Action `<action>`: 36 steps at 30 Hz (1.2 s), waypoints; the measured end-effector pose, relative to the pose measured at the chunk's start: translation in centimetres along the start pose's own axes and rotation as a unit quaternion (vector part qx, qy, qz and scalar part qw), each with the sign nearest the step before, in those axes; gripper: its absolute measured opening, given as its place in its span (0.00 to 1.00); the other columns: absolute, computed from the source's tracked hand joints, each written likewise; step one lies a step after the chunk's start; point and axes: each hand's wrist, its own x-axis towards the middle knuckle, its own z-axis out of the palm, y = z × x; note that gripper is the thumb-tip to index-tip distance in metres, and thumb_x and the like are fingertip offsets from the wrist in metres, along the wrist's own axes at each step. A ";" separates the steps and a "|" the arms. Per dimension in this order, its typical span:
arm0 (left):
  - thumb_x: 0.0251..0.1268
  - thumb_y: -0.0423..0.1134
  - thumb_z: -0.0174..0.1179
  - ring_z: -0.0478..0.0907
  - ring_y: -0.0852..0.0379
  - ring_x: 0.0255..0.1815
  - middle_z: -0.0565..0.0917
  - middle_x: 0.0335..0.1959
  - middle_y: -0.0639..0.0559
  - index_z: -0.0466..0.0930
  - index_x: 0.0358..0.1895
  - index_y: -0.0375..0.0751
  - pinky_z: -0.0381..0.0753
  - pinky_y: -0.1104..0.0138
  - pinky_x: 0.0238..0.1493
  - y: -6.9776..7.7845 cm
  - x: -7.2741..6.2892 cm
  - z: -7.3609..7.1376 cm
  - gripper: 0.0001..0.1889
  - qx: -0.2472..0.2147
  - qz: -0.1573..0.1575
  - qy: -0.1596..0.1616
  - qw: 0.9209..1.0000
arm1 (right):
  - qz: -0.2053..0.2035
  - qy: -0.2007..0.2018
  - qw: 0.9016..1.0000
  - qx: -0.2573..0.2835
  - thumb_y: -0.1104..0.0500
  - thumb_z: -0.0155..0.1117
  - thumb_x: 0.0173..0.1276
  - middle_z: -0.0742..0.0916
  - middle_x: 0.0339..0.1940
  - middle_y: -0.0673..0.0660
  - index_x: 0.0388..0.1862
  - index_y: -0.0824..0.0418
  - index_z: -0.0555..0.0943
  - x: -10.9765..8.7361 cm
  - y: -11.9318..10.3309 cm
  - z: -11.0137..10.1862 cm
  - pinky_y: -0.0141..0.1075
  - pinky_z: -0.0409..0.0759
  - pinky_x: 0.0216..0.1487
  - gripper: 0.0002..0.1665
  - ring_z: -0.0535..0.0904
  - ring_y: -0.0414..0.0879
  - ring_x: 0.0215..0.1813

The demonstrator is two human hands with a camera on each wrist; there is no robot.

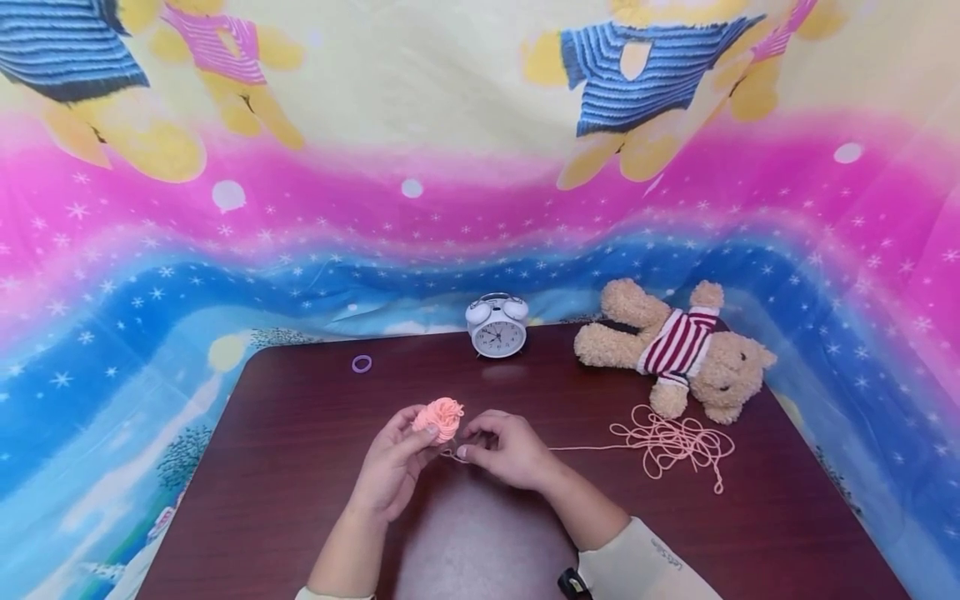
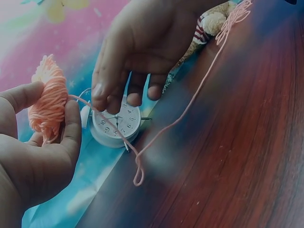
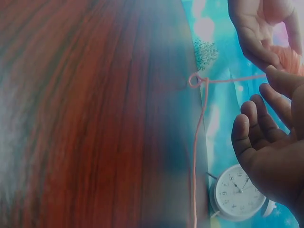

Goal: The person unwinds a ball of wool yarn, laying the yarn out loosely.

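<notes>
My left hand grips a small wound bundle of peach yarn between thumb and fingers, above the table. Close to its right is my right hand, fingers curled, with the yarn strand at the tips of its thumb and forefinger. Between the hands and the table the strand hangs slack, and a small twisted loop has formed in it. From there the strand runs right to a loose tangle of the same yarn on the table.
A white twin-bell alarm clock stands at the back edge of the dark wooden table. Left of it lies a purple ring. A teddy bear in a striped shirt lies at the back right, beside the tangle. A printed cloth hangs around the table.
</notes>
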 end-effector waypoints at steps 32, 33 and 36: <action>0.70 0.26 0.61 0.83 0.57 0.47 0.83 0.51 0.47 0.68 0.68 0.34 0.84 0.65 0.52 0.2 0.0 -1.0 0.24 0.030 -0.005 0.027 0.999 | -0.002 0.020 1.000 -0.023 0.56 0.72 0.71 0.86 0.40 0.40 0.35 0.51 0.89 -0.4 0.7 -2.6 0.33 0.82 0.42 0.03 0.81 0.37 0.40; 0.70 0.26 0.61 0.83 0.57 0.46 0.84 0.50 0.47 0.68 0.68 0.34 0.84 0.65 0.51 0.2 0.0 -1.0 0.25 0.033 -0.004 0.026 0.999 | -0.001 0.021 0.999 -0.025 0.55 0.72 0.71 0.86 0.40 0.40 0.35 0.51 0.89 -0.4 0.8 -2.8 0.33 0.82 0.42 0.03 0.81 0.37 0.40; 0.70 0.26 0.61 0.82 0.58 0.44 0.84 0.48 0.49 0.68 0.67 0.35 0.83 0.66 0.47 0.2 -0.1 -1.2 0.25 0.040 -0.001 0.025 0.999 | 0.004 0.022 1.000 -0.022 0.56 0.73 0.70 0.86 0.40 0.40 0.35 0.50 0.89 -0.4 1.1 -3.4 0.32 0.82 0.42 0.02 0.81 0.37 0.40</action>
